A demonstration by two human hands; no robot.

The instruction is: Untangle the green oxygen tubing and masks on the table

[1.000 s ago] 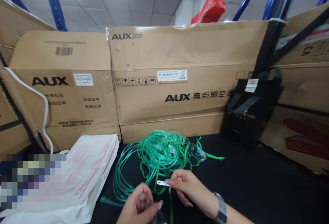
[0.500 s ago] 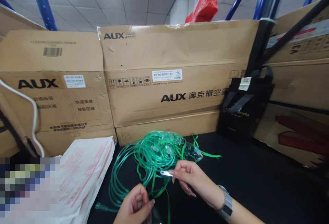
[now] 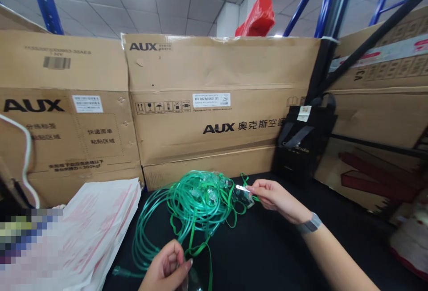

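A coiled heap of green clear tubing (image 3: 150, 219) lies on the black tabletop, with clear plastic masks (image 3: 211, 195) and green straps (image 3: 199, 252) tangled in it. My right hand (image 3: 279, 199) pinches one end of a small shiny metal strip (image 3: 241, 188) just right of the heap. At the near edge, my left hand (image 3: 167, 266) is closed, thumb against fingers, at the edge of a clear plastic mask (image 3: 195, 280). Most of that mask is below the picture or behind my fingers. A tube connector (image 3: 120, 271) lies left of my left hand.
Large cardboard boxes (image 3: 174, 144) stand behind the heap. A black bag (image 3: 302, 153) sits at the back right. White printed plastic bags (image 3: 96, 219) lie at left, and a white cable (image 3: 28, 153) hangs there. A black post (image 3: 319, 63) and a diagonal bar (image 3: 374, 41) are at right.
My right hand has moved away and to the right with the metal strip, farther from my left hand. My left hand keeps its grip near the front edge. The view has shifted slightly.
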